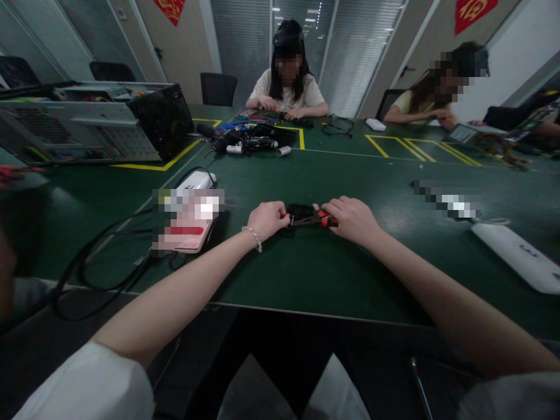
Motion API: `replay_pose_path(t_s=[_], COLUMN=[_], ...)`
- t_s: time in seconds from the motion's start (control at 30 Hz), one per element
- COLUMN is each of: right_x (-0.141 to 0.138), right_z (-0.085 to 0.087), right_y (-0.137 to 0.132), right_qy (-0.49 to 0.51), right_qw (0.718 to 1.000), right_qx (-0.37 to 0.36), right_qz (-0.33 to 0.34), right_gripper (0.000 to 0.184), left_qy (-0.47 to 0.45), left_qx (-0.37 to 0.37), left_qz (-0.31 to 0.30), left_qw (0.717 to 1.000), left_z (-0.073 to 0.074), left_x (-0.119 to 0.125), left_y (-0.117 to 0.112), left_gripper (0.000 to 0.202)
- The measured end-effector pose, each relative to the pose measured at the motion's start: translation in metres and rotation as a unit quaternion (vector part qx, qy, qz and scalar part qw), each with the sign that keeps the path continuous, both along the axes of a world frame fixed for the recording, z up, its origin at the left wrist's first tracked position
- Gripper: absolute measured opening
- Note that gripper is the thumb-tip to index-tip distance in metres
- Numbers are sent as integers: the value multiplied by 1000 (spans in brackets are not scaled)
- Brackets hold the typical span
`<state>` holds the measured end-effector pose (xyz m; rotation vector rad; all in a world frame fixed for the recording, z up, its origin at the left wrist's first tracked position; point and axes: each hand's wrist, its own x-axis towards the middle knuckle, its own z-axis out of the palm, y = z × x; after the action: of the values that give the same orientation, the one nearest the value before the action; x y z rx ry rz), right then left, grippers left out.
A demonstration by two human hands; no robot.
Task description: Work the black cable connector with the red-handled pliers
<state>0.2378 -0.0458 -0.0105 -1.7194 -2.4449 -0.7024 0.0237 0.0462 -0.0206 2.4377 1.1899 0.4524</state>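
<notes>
Both my hands rest on the green table in front of me. My left hand, with a bead bracelet at the wrist, is closed around a small black part. My right hand is closed on a tool with red and black handles, whose metal tip points left into the black part. The two hands are almost touching, with the part and tool between them. What the black part is I cannot make out.
A white device with black cables lies to my left, and a white flat object to my right. An open computer case stands at the far left. Tools and parts lie mid-table. Two people sit across the table.
</notes>
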Motion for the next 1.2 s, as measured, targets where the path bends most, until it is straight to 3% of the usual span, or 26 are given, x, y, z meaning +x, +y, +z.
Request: replay_pose_path(t_s=[1.2], right_x=[1], right_z=[4], right_y=[0], right_qy=[0], right_qw=[999], right_qx=[-2], right_qz=[37], right_gripper=[29], left_qy=[3], left_qx=[-7], left_qz=[-1], left_qw=[1000], left_z=[1], left_x=[-1], left_y=[0], left_gripper=[17])
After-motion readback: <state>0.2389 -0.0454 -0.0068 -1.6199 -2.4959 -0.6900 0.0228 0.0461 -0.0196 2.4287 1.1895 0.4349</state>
